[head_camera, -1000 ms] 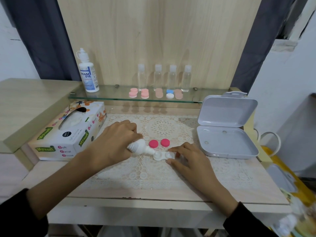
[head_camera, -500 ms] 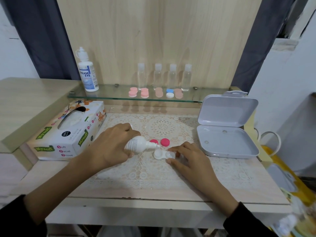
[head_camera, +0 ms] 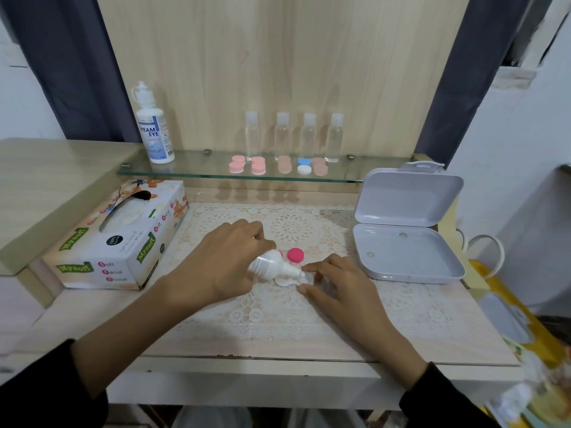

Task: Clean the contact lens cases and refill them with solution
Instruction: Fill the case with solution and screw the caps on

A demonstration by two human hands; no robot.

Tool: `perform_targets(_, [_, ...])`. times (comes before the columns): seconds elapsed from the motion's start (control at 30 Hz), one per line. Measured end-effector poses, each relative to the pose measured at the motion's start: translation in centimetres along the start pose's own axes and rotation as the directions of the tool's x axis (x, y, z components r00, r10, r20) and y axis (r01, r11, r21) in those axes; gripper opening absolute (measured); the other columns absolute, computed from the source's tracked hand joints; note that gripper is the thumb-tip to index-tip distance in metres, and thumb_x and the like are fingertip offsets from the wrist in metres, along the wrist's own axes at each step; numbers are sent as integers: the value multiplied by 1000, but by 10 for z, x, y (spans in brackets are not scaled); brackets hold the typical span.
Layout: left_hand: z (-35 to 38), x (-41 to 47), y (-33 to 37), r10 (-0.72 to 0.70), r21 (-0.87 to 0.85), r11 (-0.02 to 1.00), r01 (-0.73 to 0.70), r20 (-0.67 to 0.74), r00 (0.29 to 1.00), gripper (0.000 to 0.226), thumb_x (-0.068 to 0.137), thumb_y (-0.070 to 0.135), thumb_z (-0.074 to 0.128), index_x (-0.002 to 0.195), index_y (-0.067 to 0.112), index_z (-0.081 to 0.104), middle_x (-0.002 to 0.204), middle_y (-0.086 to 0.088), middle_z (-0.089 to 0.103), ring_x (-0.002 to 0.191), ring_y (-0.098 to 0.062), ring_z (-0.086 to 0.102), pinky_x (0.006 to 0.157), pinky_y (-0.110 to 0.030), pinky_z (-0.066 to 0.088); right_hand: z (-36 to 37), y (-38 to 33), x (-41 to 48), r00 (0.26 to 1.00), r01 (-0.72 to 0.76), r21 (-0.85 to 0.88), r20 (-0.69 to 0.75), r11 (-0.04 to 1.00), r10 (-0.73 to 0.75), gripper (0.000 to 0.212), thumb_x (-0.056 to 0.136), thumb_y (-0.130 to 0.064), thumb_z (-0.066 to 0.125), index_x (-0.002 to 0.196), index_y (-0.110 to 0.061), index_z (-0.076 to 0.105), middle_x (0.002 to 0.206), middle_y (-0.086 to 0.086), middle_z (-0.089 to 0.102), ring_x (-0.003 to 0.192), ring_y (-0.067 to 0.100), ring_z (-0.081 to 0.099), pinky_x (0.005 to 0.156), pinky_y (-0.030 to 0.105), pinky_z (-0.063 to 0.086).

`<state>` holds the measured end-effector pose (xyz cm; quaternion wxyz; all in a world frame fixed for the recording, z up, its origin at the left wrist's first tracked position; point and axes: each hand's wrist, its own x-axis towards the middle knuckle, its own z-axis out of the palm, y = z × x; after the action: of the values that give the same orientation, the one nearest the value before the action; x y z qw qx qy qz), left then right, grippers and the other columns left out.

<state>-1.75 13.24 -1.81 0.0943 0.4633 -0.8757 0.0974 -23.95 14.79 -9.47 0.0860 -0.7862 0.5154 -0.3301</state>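
White solution bottle (head_camera: 268,265) is tilting in the left hand (head_camera: 222,264), whose fingers are curling round it, its nozzle pointing down over the open lens case (head_camera: 285,281). The right hand (head_camera: 336,285) is pinching that case against the lace mat (head_camera: 278,307), with a pink cap (head_camera: 295,254) sitting just behind.
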Motion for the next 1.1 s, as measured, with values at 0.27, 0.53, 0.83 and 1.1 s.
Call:
perform_targets(0.27, [-5, 8, 2, 112, 166, 980, -106, -24, 993, 46, 44, 15, 82, 89, 21, 72, 80, 3, 58, 66, -18, 52, 56, -27, 27, -1, -1, -1, 1000, 3, 1, 0, 1000, -3, 29, 85, -50, 59, 109, -36, 66, 85, -18, 50, 81, 5, 46, 64, 20, 32])
perform_targets(0.53, [-9, 12, 8, 71, 170, 983, -66, -22, 997, 44, 70, 17, 69, 114, 21, 66, 102, 1, 59, 88, -20, 51, 68, -29, 26, -2, -3, 0, 1000, 0, -4, -1, 1000, 0, 31, 84, -50, 58, 110, -36, 66, 85, -19, 50, 81, 5, 45, 63, 20, 32])
perform_targets(0.83, [-8, 16, 6, 138, 213, 968, -130, -21, 990, 39, 42, 14, 81, 79, 20, 74, 72, 3, 58, 63, -17, 51, 54, -27, 25, -4, -6, 0, 1000, -7, 0, -2, 1000, 7, 34, 82, -50, 58, 111, -33, 67, 86, -16, 53, 83, 8, 48, 65, 25, 39])
perform_targets(1.1, [-6, 16, 4, 123, 185, 976, -113, -46, 991, 36, 49, 16, 80, 84, 20, 74, 75, 2, 59, 68, -18, 52, 56, -28, 26, -4, -4, -1, 1000, 5, -11, -2, 1000, -5, 33, 84, -49, 58, 111, -33, 67, 86, -18, 51, 81, 6, 46, 63, 19, 32])
